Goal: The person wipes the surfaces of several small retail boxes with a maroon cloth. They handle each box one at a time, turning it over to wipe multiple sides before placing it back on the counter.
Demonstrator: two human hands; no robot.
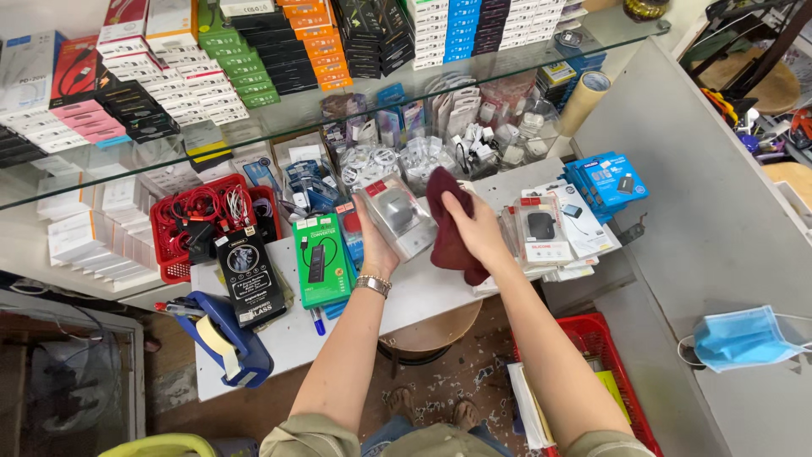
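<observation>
My left hand [373, 241] holds a clear plastic package [397, 217] with a dark rounded device inside, tilted up above the white counter [423, 292]. A metal watch sits on that wrist. My right hand [475, 228] grips a dark red cloth [448, 222] and presses it against the right side of the package. Both hands meet over the middle of the counter, in front of the glass shelf.
A green boxed item [320, 259] and a black box [249, 275] lie left of my hands, beside a red basket of cables [203, 222]. A blue tape dispenser [222, 337] sits at the counter's near left. Packaged goods [541, 228], blue boxes [607, 179], a face mask [743, 337] lie right.
</observation>
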